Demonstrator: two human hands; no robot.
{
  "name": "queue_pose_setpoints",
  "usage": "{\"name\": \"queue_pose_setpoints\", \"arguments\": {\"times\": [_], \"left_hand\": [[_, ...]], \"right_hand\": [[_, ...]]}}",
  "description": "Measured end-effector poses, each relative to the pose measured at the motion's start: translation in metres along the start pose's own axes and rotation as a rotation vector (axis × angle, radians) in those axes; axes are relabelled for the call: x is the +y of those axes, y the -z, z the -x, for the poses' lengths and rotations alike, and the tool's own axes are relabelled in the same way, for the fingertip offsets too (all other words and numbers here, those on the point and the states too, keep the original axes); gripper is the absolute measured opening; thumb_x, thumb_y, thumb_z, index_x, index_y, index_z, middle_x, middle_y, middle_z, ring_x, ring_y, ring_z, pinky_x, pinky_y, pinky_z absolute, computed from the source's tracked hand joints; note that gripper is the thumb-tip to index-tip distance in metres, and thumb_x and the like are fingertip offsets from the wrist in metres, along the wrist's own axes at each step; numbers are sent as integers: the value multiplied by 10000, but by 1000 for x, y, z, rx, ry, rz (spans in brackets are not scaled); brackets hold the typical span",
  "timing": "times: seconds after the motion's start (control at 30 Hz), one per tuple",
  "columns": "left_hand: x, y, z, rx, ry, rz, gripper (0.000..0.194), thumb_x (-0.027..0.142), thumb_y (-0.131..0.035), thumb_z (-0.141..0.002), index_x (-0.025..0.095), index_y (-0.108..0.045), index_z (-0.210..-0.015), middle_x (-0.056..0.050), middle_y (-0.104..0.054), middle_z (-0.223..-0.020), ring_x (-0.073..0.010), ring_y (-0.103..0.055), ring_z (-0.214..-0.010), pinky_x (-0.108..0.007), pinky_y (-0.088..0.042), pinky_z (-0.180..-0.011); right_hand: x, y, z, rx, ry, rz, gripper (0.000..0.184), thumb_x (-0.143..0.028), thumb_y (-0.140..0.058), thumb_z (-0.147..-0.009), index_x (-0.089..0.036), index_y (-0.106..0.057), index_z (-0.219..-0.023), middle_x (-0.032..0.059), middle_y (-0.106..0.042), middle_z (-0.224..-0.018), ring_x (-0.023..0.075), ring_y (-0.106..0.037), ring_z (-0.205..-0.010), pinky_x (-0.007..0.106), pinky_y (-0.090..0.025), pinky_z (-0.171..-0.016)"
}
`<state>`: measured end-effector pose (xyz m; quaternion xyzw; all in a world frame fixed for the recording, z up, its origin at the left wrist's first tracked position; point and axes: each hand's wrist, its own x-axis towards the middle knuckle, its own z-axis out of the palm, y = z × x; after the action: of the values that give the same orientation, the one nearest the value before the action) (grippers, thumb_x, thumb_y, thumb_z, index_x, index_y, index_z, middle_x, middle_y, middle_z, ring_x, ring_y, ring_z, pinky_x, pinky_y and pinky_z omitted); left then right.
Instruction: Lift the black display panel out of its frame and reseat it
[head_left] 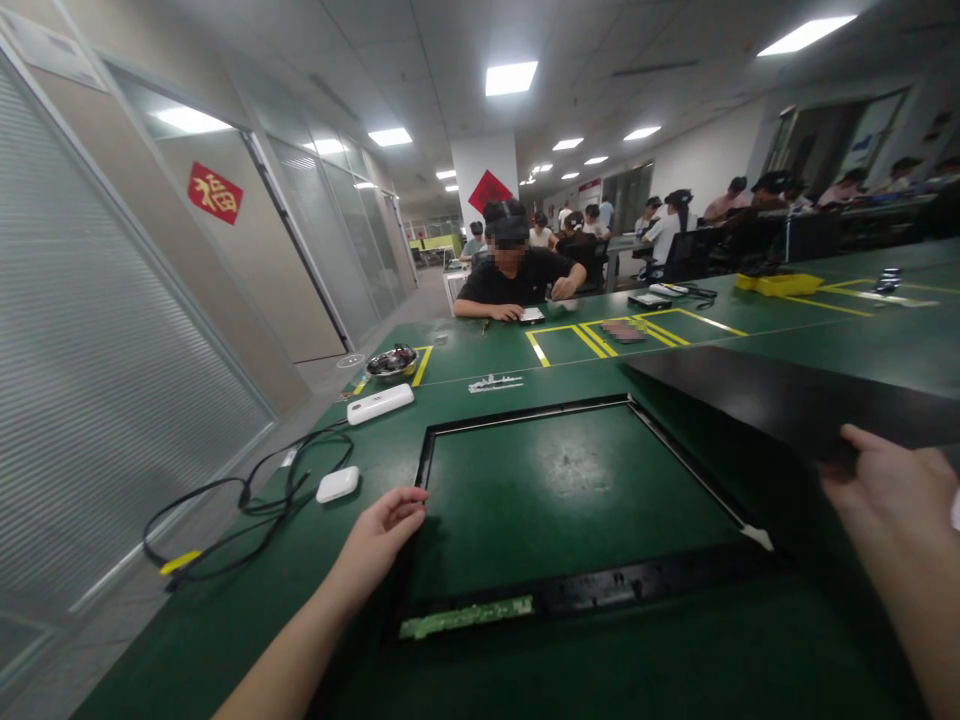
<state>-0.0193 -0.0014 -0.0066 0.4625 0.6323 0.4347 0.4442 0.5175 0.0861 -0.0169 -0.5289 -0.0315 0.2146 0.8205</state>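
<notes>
A black rectangular bezel frame point(592, 590) lies on the green tabletop point(562, 470), with the table showing through its middle. On its near bar, at the left, sits a narrow green circuit board point(469, 617). A pale piece point(756, 537) shows at its near right corner. My left hand point(386, 530) pinches the frame's left side between thumb and fingers. Off to the right, my right hand point(877, 490) grips the near edge of a thin, dark flat panel point(780, 395), held tilted above the table. Some of my right fingers are hidden beneath that panel.
Left of the frame are a white case point(337, 485), a white power bank point(380, 403), black cables point(262, 510) and a metal bowl point(392, 362) of small parts. White scraps point(495, 383) lie beyond the frame. A person point(517, 265) works across the table; a yellow tray point(778, 284) stands far right.
</notes>
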Motion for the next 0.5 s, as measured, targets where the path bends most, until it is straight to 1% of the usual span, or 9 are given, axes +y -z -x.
{"name": "queue_pose_setpoints", "arguments": {"times": [0.07,0.13,0.23,0.4,0.5], "left_hand": [[1,0,1,2,-1,-5,425,411,-815,-575,189,-704,-919,-51,-718,-859,-254,-676,-900,-338,-488,-837],[1,-1,1,9,-4,5,401,392,-821,-580,187,-710,-907,-52,-717,-843,-249,-676,-877,-330,-491,-809],[0,-1,0,20,-18,24,378,370,-842,-569,189,-722,-878,-50,-717,-806,-251,-682,-844,-328,-500,-779],[-2,0,0,10,-23,9,353,366,-845,-586,197,-738,-877,-53,-728,-802,-255,-688,-820,-333,-511,-758],[-2,-1,0,-2,-39,-10,361,378,-845,-581,194,-736,-872,-50,-723,-795,-248,-678,-806,-327,-503,-751]], "right_hand": [[0,0,3,7,-51,-10,422,94,-627,-570,-213,-425,-776,-29,-589,-874,115,-626,-683,236,-564,-525],[1,1,2,-48,-110,-2,422,109,-643,-578,-202,-451,-790,-27,-592,-904,99,-625,-659,227,-555,-533],[5,5,-3,-86,-165,6,426,114,-650,-585,-198,-465,-808,-27,-601,-960,94,-640,-647,248,-557,-560],[17,9,-12,-159,-190,26,426,97,-651,-589,-211,-433,-789,-30,-622,-1042,95,-646,-620,293,-560,-588],[23,9,-12,-127,-225,44,453,104,-653,-582,-216,-429,-812,-38,-618,-1031,84,-634,-587,293,-559,-580]]}}
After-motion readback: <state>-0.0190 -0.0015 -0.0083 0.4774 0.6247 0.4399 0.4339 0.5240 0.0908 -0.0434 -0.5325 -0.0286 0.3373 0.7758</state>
